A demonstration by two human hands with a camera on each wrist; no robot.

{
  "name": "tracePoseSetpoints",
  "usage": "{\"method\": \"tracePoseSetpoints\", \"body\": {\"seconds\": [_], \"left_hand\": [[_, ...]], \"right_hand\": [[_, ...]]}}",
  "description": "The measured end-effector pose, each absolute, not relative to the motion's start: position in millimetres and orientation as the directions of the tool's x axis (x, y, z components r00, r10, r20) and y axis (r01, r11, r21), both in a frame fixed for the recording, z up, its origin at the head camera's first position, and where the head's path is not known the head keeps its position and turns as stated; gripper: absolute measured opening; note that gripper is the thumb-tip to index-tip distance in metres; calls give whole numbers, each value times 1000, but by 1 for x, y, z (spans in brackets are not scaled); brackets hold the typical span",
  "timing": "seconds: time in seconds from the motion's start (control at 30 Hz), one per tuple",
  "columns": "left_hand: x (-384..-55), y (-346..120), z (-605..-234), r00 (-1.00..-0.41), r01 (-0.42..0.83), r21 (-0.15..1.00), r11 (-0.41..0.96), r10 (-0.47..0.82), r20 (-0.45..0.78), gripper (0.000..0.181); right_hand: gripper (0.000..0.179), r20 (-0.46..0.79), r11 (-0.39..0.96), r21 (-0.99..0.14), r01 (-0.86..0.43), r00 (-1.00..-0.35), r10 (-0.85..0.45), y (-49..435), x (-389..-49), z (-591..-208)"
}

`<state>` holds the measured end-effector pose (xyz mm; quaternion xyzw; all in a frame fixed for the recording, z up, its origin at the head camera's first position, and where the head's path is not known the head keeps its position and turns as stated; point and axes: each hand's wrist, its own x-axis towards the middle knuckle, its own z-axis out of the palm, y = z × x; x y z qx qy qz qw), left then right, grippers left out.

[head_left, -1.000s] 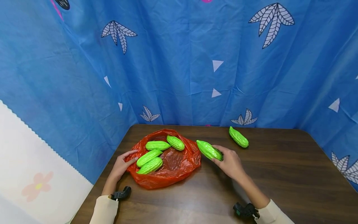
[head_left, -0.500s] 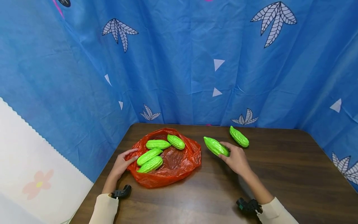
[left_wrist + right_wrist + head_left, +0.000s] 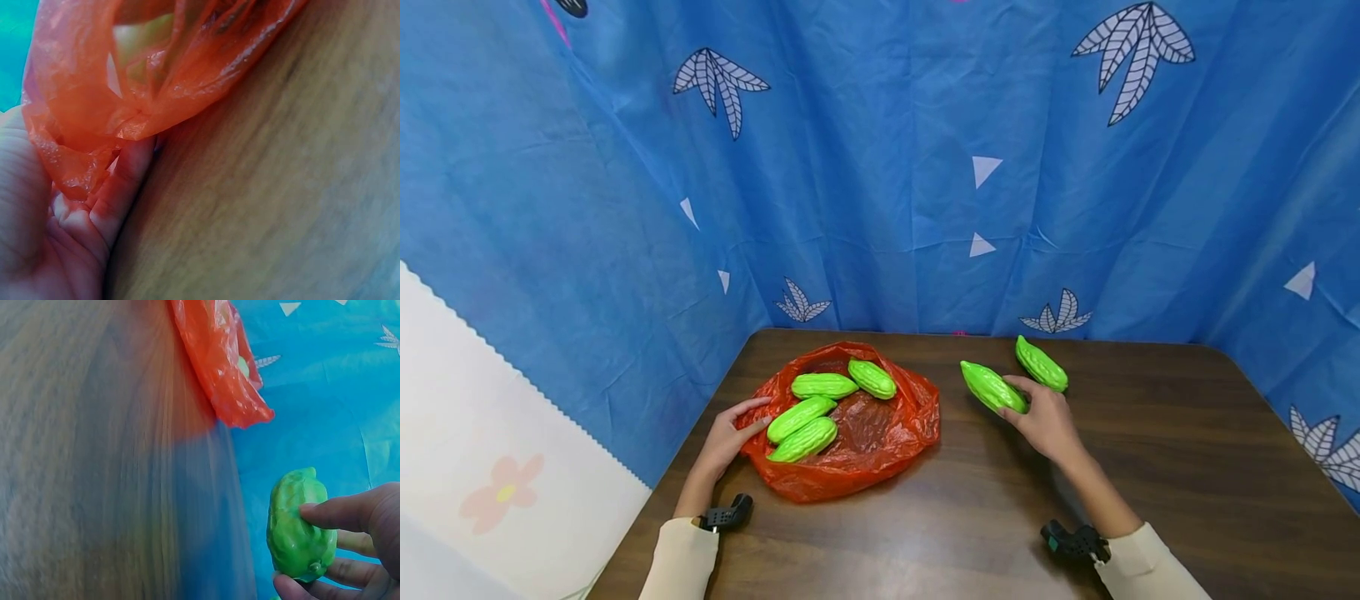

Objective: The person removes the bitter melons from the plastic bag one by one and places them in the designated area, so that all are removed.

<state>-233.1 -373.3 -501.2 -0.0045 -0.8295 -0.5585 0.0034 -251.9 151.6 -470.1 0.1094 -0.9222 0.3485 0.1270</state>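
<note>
- The right grip point(image 3: 1045, 418) and its green gourd point(image 3: 988, 385) have moved rightward, away from the red bag point(image 3: 850, 483).
- It pinches the gourd near one end, above the counter point(image 3: 887, 550).
- The left grip point(image 3: 727, 435) pinches the bag's rim, probably steadying its open mouth.

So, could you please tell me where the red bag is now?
In the head view, the red bag lies on the left of the table, between the left hand touching it and the gourd in the right hand.

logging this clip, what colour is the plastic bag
The plastic bag is red, seen best in the head view.
</note>
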Motion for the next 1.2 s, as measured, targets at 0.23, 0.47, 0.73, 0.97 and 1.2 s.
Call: {"method": "tracePoseSetpoints", "body": {"seconds": [0.23,0.47,0.73,0.97,1.2], "left_hand": [[-232,-372,-501,-1000,-10,918,396,-8,-8,48],[-230,-373,-500,-1000,-14,918,396,-12,-10,49],[-233,-374,-501,-1000,2,925,379,0,2,48],[-231,-373,-501,-1000,-4,923,384,-10,0,48],[-232,-372,-500,-1000,-1,920,392,-12,4,48]], "right_hand": [[53,268,744,-622,-244,-959,-91,160,-256,-472],[53,248,751,-621,-223,-965,-81,167,-256,-473],[52,245,760,-617,-203,-968,-59,174,-261,-472],[53,224,767,-611,-196,-972,-69,181,-264,-475],[52,244,772,-601,-206,-967,-68,187,-266,-476]]}}
